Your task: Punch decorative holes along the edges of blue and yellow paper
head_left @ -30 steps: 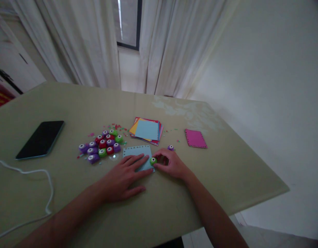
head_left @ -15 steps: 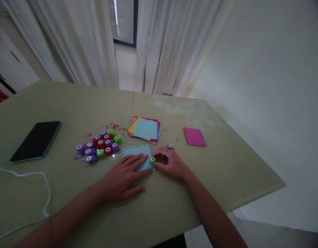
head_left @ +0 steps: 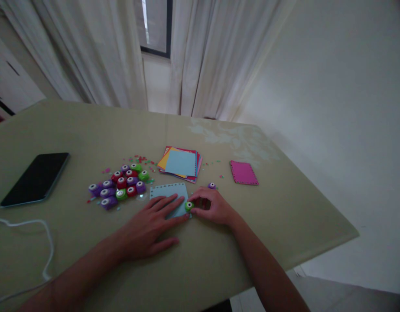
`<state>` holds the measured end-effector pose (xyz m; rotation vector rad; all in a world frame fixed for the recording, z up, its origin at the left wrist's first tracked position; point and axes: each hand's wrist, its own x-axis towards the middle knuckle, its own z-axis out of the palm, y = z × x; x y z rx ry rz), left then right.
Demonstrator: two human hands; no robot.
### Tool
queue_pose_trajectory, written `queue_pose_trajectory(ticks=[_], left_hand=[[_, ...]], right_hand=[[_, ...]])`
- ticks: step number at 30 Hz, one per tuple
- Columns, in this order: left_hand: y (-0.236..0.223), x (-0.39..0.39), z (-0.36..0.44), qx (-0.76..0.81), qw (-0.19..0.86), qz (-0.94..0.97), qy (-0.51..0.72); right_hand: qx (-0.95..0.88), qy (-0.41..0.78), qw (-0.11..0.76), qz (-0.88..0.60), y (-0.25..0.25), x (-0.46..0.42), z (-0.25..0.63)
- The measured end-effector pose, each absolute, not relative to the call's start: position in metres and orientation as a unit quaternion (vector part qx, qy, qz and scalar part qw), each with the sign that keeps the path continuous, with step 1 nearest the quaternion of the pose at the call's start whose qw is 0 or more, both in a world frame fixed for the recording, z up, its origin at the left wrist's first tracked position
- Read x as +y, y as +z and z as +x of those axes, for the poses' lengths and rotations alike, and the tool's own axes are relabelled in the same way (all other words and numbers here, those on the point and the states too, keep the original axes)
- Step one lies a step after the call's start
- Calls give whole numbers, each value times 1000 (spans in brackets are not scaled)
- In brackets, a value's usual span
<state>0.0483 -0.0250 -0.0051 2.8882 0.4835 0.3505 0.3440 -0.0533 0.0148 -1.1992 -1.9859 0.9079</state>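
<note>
A light blue paper square [head_left: 169, 190] with punched holes along its far edge lies on the table. My left hand [head_left: 154, 221] rests flat across it, fingers spread. At the paper's right edge, my right hand [head_left: 213, 206] pinches a small green craft punch [head_left: 189, 206] between thumb and fingers. A purple punch [head_left: 212, 186] stands just beyond my right hand, and something dark red is partly hidden under its fingers. To the left of the paper sits a cluster of purple, red and green punches [head_left: 121, 182].
Behind the blue square lies a stack of coloured paper squares [head_left: 181, 163]. A pink square [head_left: 244, 173] with punched edges is at the right. Tiny paper bits [head_left: 140, 158] are scattered around. A black tablet [head_left: 35, 178] and a white cable [head_left: 47, 242] lie at the left.
The green punch in my right hand has moved slightly along the paper's right edge towards me. My left hand keeps its place on the paper. The whole view has shifted a little.
</note>
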Motion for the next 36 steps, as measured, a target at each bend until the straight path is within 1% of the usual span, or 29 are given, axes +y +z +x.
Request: queue_pose_trajectory(ticks=[10,21,36], left_hand=[[-4,-25,49,178,166,963,117],[-2,-25,49,183,162,965,97],[-3,-24,51,178,176,961,121]], right_hand=[[-763,343,309,-451,18,-53,344],[-756,365,301,-452,19,-53,345],[-763,347,309,-450,20,-54,345]])
